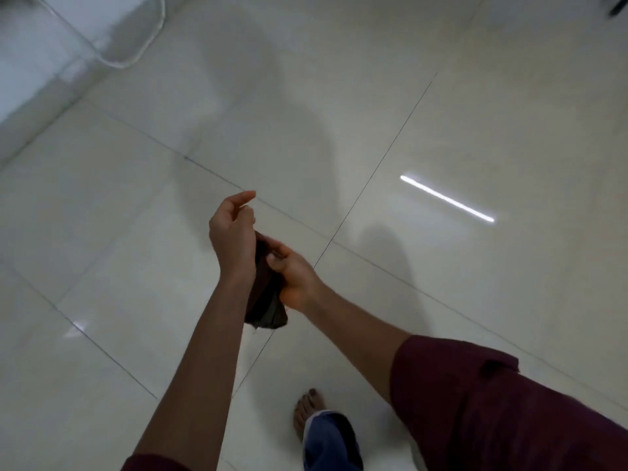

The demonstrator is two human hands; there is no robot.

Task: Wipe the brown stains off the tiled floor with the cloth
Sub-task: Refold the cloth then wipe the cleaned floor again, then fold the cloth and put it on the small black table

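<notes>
A dark, crumpled cloth (265, 302) hangs in the air above the glossy cream tiled floor (441, 130). My right hand (295, 273) grips its upper part, thumb pressed against the fabric. My left hand (231, 229) is raised just left of it, palm turned up and fingers loosely curled, with its wrist against the cloth; it holds nothing that I can see. No brown stains show on the tiles in view.
My bare foot (307, 414) below a blue trouser leg stands on the tiles at the bottom centre. A white wall with a pale curved object (136, 45) fills the top left. A bright strip of light reflects off the floor (447, 198) at right.
</notes>
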